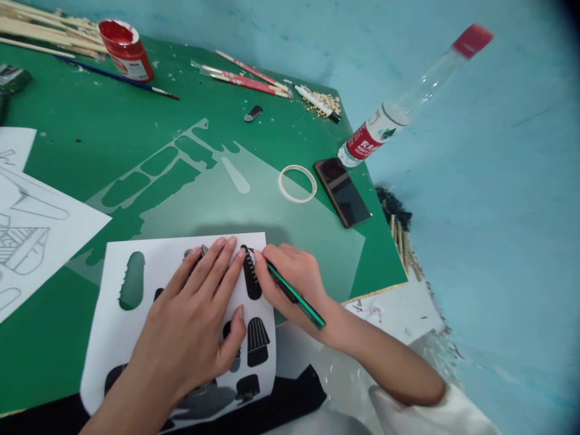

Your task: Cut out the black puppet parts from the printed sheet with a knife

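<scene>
White paper sheet printed with black shapes lies at the near edge of the green desk, pinned under the flat, spread-open left hand, whose fingertips sit just beside a long black shape. The right hand is closed around a green craft knife, its tip at that shape's toothed upper edge. Cutting cleanly here likely calls for firm downward pressure, short strokes and fingertips kept clear of the blade.

The sheet lies at the near edge of the mat, with the left hand flat on it and the right hand, gripping the craft knife, at its far right corner. Behind them lies the tape ring, with the phone just right of it and the bottle beyond the phone
</scene>
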A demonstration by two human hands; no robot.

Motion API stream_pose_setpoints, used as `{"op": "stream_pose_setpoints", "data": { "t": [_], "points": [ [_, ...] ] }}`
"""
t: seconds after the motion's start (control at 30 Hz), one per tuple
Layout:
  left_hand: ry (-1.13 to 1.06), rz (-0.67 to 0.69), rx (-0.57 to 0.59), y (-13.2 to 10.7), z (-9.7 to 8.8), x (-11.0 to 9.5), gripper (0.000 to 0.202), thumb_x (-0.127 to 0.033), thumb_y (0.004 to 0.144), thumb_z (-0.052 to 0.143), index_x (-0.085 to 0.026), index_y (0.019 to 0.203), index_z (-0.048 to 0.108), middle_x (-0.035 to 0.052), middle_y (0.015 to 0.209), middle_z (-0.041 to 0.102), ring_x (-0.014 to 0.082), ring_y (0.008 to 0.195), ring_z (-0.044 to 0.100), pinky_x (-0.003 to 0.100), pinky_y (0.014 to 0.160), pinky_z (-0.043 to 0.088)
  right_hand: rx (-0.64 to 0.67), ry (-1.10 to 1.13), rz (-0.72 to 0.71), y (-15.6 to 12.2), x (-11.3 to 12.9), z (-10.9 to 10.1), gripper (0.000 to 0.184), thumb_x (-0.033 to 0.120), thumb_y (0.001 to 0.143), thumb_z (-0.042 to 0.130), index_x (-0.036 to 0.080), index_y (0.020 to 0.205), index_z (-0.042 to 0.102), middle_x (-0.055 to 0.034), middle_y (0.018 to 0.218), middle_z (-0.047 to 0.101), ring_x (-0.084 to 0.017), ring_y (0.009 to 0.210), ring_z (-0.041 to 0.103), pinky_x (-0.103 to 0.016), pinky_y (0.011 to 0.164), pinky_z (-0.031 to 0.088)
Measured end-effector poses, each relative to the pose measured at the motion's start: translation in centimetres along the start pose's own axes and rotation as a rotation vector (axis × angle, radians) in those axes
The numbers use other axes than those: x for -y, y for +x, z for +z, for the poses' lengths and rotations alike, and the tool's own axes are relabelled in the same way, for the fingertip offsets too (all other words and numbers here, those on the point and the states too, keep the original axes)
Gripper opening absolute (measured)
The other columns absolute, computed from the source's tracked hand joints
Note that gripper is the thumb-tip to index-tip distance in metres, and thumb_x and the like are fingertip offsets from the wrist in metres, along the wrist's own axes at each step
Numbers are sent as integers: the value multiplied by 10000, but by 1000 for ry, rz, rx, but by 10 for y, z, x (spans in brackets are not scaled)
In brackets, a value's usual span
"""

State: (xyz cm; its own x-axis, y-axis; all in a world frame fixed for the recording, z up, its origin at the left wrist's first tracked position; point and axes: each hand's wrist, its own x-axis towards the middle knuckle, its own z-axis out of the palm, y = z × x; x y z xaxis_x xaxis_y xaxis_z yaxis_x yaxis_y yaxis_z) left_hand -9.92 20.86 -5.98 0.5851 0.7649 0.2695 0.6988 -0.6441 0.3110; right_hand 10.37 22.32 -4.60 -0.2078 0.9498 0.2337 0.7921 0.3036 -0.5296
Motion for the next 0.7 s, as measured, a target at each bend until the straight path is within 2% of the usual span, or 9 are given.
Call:
{"op": "stream_pose_setpoints", "data": {
  "t": [0.4, 0.7],
  "points": [
    [-67, -54, 12, 0, -2, -1, 711, -309, 957, 455, -69, 1626, 469, 132, 1748, 384, 299, 1632, 377, 473, 1379, 212, 16, 2, 10, -4, 0, 2, 374, 272, 1132, 460, 235, 762, 429, 23, 677, 556, -147, 644, 462, -325, 666, 369],
    [-39, -38, 5, 0, -2, -1, 699, -328, 969, 470, -59, 1613, 483, 145, 1737, 404, 304, 1624, 391, 471, 1373, 220, 13, 1, -5, -5, 0, 2, 382, 252, 1130, 458, 239, 752, 401, 24, 664, 537, -151, 633, 421, -328, 665, 363]
  ]
}}
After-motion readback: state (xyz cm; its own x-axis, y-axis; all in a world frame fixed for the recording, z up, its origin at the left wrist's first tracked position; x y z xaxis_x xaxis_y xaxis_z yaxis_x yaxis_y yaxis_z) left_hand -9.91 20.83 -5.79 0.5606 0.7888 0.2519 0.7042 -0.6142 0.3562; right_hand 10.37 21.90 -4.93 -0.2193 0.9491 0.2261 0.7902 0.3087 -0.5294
